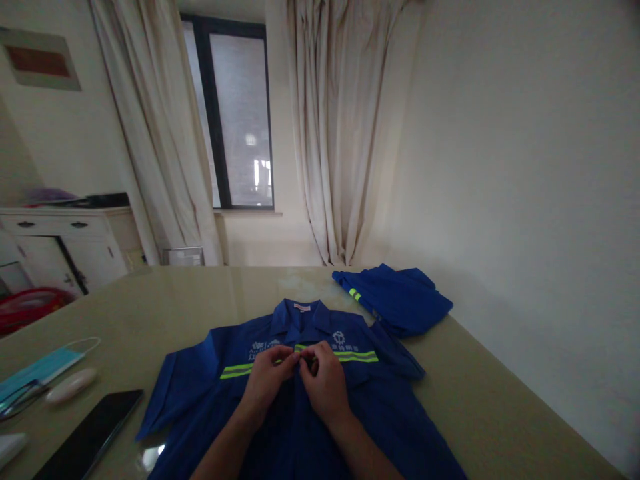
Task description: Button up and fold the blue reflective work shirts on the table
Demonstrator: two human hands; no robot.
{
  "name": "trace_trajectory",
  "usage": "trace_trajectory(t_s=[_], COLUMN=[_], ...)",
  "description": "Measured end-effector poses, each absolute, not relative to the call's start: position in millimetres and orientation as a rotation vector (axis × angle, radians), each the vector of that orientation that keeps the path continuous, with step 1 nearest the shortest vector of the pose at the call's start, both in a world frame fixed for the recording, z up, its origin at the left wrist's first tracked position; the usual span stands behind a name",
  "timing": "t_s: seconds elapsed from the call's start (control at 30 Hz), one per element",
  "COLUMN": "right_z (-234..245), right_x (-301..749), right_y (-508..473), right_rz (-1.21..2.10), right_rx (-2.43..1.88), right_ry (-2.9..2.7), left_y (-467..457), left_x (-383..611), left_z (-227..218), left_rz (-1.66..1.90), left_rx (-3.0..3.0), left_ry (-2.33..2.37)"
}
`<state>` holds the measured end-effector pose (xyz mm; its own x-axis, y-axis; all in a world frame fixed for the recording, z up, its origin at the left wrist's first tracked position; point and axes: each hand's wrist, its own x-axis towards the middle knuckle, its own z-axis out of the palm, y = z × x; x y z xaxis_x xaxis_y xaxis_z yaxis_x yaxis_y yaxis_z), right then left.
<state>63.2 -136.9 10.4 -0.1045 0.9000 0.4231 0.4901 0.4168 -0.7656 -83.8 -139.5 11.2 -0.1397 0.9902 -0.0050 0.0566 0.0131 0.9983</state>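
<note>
A blue short-sleeved work shirt (200, 393) lies face up on the table, its collar away from me and its sleeves spread out. Yellow-green reflective tape crosses its chest, below white printed marks. At the middle of the chest, my left hand (270, 377) pinches the front edge of the shirt by the tape. Close against it, my right hand (324, 380) pinches the same front opening from the other side. The fingertips of both hands nearly meet there. Whether a button sits between them is hidden by the fingers.
A crumpled blue garment (400, 300) with reflective tape lies beyond the right sleeve. On the left are a black phone (90, 437), a pale oval object (71, 386), glasses (23, 399) and a light-blue face mask (45, 368). A wall (525, 200) borders the table's right side.
</note>
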Motion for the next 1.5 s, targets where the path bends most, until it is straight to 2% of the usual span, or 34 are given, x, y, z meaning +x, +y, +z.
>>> trace_trajectory(t_s=[0.47,0.77,1.07,1.5], right_z=[9.2,13.1,13.0,10.9], right_x=[64.0,62.9,62.9,64.0], right_y=[-136.0,-139.6,-140.4,-138.1], right_rz=[0.574,0.51,0.464,0.573], right_rx=[-1.238,-1.304,-1.278,-1.224], right_ry=[-1.809,-1.828,-1.848,-1.836], left_y=[-134.6,-134.5,-137.0,-137.9], left_x=[-86.9,-83.3,-85.9,-82.3], left_z=[-0.4,0.6,4.4,6.5], left_rz=[1.175,1.18,1.16,1.207], left_rx=[1.22,1.132,1.329,1.257], left_ry=[1.198,1.363,1.467,1.463])
